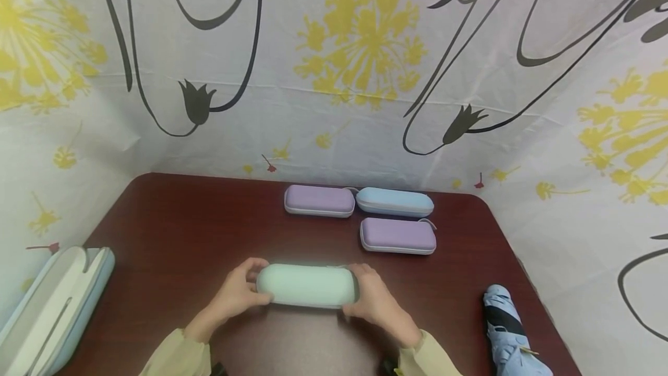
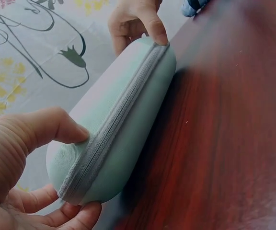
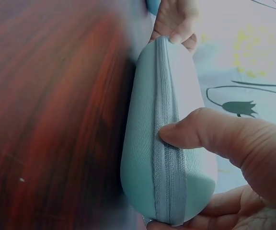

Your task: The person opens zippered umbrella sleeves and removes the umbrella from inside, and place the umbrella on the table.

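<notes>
A mint-green zippered case (image 1: 307,286) is held lengthwise between both hands at the front middle of the table. My left hand (image 1: 237,290) grips its left end, and my right hand (image 1: 377,300) grips its right end. In the left wrist view, the left thumb (image 2: 63,127) lies on the case near the grey zipper (image 2: 123,108), fingers beneath the end. The right wrist view has the right thumb (image 3: 190,130) pressing on the zipper band. The zipper runs closed along the side facing me. Whether the case touches the table is hard to tell.
Toward the back of the dark red table (image 1: 209,225) lie two purple cases (image 1: 319,201) and a light blue case (image 1: 395,202). An open blue-and-white case (image 1: 62,306) lies at the left edge. A folded blue umbrella (image 1: 508,335) is at the right. Patterned cloth (image 1: 323,74) hangs behind.
</notes>
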The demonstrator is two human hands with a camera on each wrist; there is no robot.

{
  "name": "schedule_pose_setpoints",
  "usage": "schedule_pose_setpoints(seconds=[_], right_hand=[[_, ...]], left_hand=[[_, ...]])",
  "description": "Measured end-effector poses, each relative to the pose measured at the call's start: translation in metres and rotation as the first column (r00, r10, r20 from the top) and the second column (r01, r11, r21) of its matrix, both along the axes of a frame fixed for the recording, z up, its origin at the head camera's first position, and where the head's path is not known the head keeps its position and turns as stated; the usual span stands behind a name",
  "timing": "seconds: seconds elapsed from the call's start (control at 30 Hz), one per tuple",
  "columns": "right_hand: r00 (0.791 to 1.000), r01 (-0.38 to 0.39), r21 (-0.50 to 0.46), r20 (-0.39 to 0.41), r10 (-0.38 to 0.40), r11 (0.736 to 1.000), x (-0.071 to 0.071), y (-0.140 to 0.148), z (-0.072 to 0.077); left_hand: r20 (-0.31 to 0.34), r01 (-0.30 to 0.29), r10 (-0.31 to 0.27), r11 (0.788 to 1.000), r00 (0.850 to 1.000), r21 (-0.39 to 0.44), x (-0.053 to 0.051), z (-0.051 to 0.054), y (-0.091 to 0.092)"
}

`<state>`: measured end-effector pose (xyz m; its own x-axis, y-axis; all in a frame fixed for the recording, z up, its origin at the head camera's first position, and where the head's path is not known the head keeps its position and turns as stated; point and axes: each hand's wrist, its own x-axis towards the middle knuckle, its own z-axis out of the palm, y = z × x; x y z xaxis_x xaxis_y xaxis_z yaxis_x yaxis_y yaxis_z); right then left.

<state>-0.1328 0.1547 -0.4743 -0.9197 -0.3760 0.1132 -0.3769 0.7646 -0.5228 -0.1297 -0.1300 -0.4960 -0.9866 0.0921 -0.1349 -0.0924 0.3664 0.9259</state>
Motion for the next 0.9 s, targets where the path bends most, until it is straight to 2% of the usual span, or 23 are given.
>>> schedule_pose_setpoints(seconds=[0.13, 0.23, 0.33, 0.4, 0.43, 0.5, 0.6, 0.67, 0.7, 0.77, 0.8, 0.9], right_hand=[[1.000, -0.004, 0.002, -0.012, 0.004, 1.000, 0.005, 0.001, 0.000], [1.000, -0.020, -0.005, -0.013, 0.020, 1.000, 0.008, 0.003, 0.001], [0.998, -0.059, -0.015, -0.008, 0.059, 0.998, 0.009, 0.008, 0.000], [0.996, -0.088, -0.037, -0.001, 0.089, 0.995, 0.009, 0.014, -0.001], [0.995, -0.101, -0.054, 0.003, 0.101, 0.993, 0.008, 0.018, -0.001], [0.992, -0.126, -0.098, 0.017, 0.128, 0.987, 0.006, 0.024, -0.003], [0.989, -0.126, -0.171, 0.056, 0.138, 0.977, 0.002, 0.031, -0.005], [0.986, -0.099, -0.220, 0.110, 0.126, 0.970, -0.002, 0.034, -0.006], [0.982, -0.082, -0.248, 0.145, 0.120, 0.965, -0.004, 0.035, -0.006], [0.972, -0.048, -0.279, 0.209, 0.110, 0.959, -0.008, 0.036, -0.006], [0.964, -0.039, -0.291, 0.239, 0.112, 0.956, -0.010, 0.037, -0.007], [0.938, -0.054, -0.300, 0.311, 0.151, 0.953, -0.016, 0.038, -0.009]], left_hand=[[-0.005, -0.002, 0.002, 1.000, 1.000, -0.007, 0.005, 0.001, 0.002], [-0.009, 0.021, -0.021, 1.000, 1.000, 0.004, 0.008, 0.002, 0.001], [-0.043, 0.073, -0.073, 0.997, 0.996, -0.010, 0.009, 0.001, -0.002], [-0.097, 0.123, -0.127, 0.991, 0.987, -0.046, 0.008, 0.001, -0.004], [-0.134, 0.149, -0.158, 0.986, 0.978, -0.077, 0.007, 0.001, -0.005], [-0.219, 0.197, -0.227, 0.969, 0.949, -0.152, 0.004, 0.000, -0.006], [-0.332, 0.241, -0.326, 0.932, 0.885, -0.272, 0.000, 0.000, -0.006], [-0.373, 0.252, -0.370, 0.910, 0.851, -0.329, -0.002, 0.002, -0.006], [-0.384, 0.257, -0.387, 0.901, 0.838, -0.349, -0.003, 0.002, -0.005], [-0.395, 0.261, -0.409, 0.889, 0.823, -0.377, -0.003, 0.004, -0.004], [-0.396, 0.261, -0.414, 0.885, 0.820, -0.385, -0.003, 0.004, -0.004], [-0.379, 0.263, -0.426, 0.873, 0.821, -0.412, -0.002, 0.004, -0.003]])
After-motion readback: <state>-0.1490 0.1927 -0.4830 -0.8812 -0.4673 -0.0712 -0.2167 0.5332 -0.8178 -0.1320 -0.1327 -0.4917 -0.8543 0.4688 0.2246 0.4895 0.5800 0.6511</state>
